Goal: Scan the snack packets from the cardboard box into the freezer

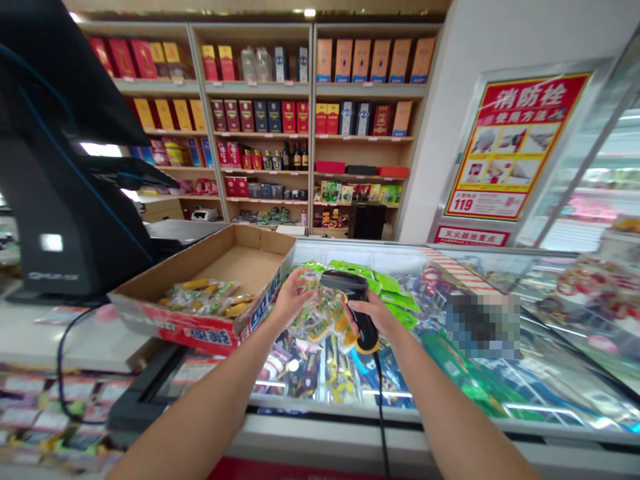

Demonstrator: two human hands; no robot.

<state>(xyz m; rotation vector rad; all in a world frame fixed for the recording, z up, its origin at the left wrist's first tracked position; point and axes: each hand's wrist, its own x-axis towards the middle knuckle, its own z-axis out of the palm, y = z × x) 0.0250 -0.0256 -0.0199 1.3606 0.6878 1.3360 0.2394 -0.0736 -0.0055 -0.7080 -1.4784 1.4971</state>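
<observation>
My left hand (295, 298) grips a bunch of small clear-wrapped snack packets (320, 320) with yellow contents, holding them up over a glass-topped freezer (350, 400). My right hand (373, 315) is closed around the handle of a black corded handheld barcode scanner (347, 283). The scanner's head sits just above the packets and close to them. Its black cable (381, 427) hangs down past the freezer's front edge. More of the same packets (200, 298) lie in a shallow cardboard box (240, 263) to the left of my left hand.
A black checkout terminal (65, 200) stands on the white counter (85, 340) at left, with a black cable across the counter. Wooden shelves (260, 87) of boxed liquor and bottles fill the back wall. A red and yellow fire hydrant poster (515, 147) hangs at right.
</observation>
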